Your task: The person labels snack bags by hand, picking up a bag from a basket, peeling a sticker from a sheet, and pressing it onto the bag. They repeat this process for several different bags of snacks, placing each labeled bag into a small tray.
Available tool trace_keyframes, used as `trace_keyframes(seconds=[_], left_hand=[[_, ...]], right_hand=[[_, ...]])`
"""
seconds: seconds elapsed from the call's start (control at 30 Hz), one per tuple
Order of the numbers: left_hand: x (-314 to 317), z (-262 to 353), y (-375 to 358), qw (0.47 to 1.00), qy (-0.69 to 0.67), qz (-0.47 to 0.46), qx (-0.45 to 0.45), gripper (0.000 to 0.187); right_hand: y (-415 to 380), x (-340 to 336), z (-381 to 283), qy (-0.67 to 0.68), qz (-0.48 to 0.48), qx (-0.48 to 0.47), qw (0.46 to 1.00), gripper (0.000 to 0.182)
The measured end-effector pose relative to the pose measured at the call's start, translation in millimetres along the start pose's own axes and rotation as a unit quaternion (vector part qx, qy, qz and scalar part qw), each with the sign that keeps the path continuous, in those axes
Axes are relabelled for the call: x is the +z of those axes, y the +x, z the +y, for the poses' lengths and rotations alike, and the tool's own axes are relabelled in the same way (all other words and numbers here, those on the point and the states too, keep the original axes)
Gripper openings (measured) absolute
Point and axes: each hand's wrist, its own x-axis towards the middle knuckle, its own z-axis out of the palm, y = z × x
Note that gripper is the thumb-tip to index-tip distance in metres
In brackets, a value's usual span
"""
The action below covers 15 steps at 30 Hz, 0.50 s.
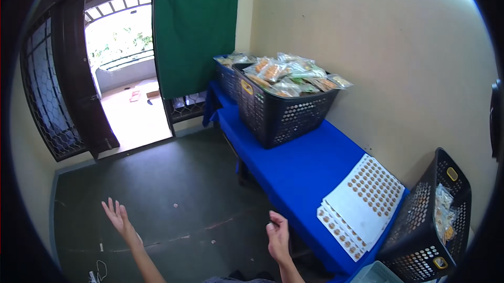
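Observation:
My left hand (120, 221) is raised over the dark floor, its fingers spread and nothing in it. My right hand (279, 237) is beside the front edge of the blue-covered table (286, 164). Its fingers are loosely curled, with a small gap to the thumb, and I see nothing held. Nearest to it on the table are sheets of round brown stickers (375, 186), stacked unevenly. Farther back on the table, a black perforated basket (286, 115) is heaped with clear packets (273, 70) of what looks like snacks.
Behind the black basket stands a blue basket (226, 76) with more packets. A tilted black basket (420, 230) at right holds a few packets, near a pale green basket (379, 272). An open doorway (128, 73) and a green curtain (197, 31) are at the back. A white cable (102, 270) lies on the floor.

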Motion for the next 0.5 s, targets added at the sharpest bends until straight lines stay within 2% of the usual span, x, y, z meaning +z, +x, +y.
trace_keyframes(seconds=[0.2, 0.23, 0.3, 0.33, 0.4, 0.43, 0.5], left_hand=[[-28, -4, 25, 0.995, 0.008, 0.094, 0.018, 0.064], [-29, -6, 28, 0.994, 0.019, 0.109, 0.023, 0.061], [-29, -11, 33, 0.979, 0.075, 0.187, 0.005, 0.057], [-28, -12, 36, 0.969, 0.070, 0.238, 0.009, 0.056], [-29, -20, 43, 0.951, 0.065, 0.301, 0.021, 0.057], [-28, -24, 47, 0.943, 0.089, 0.321, 0.016, 0.057], [-13, -25, 55, 0.938, 0.101, 0.331, 0.032, 0.059]], right_hand=[[26, 63, -15, -0.059, -0.240, -0.065, 0.967, 0.031], [33, 67, -16, -0.088, -0.285, -0.077, 0.951, 0.037], [49, 80, -15, -0.126, -0.359, -0.157, 0.911, 0.046], [58, 84, -16, -0.131, -0.360, -0.161, 0.910, 0.046], [78, 89, -15, -0.159, -0.498, -0.190, 0.831, 0.054], [90, 92, -12, -0.164, -0.499, -0.193, 0.829, 0.054], [117, 96, -4, -0.135, -0.639, -0.154, 0.742, 0.057]])
